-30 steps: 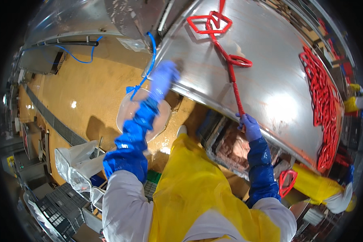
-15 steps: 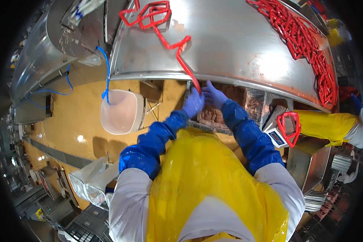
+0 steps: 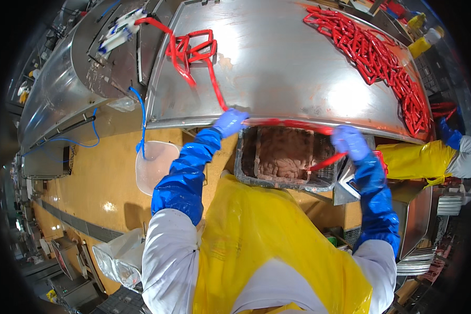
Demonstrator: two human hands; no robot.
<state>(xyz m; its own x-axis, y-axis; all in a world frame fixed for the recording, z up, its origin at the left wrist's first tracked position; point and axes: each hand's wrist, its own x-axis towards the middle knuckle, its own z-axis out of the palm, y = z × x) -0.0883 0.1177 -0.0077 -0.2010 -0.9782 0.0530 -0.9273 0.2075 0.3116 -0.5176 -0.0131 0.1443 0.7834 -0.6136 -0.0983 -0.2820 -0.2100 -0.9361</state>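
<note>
A string of red sausage links (image 3: 301,124) is stretched along the front edge of the steel table, with a loose end dangling past my right hand over the crate. My left hand (image 3: 231,122), gloved in purple, is closed on the string at the table edge. My right hand (image 3: 350,141), also gloved, grips it farther right and is slightly blurred. From my left hand the string climbs to a tangle of red links (image 3: 196,48) on the table and on to the machine at upper left. Below the string sits a dark crate (image 3: 239,162) holding pinkish-brown meat (image 3: 282,152).
A large heap of linked red sausages (image 3: 374,57) covers the right of the steel table (image 3: 267,68). A whitish tub (image 3: 154,166) stands on the left, a blue hose (image 3: 142,118) hanging into it. A co-worker's yellow apron (image 3: 413,161) is at the right, near a scale (image 3: 347,180).
My hands, close together before, are now wide apart with the string stretched between them. The left moved left and the right moved right. More links trail from the machine, and the crate shows fully.
</note>
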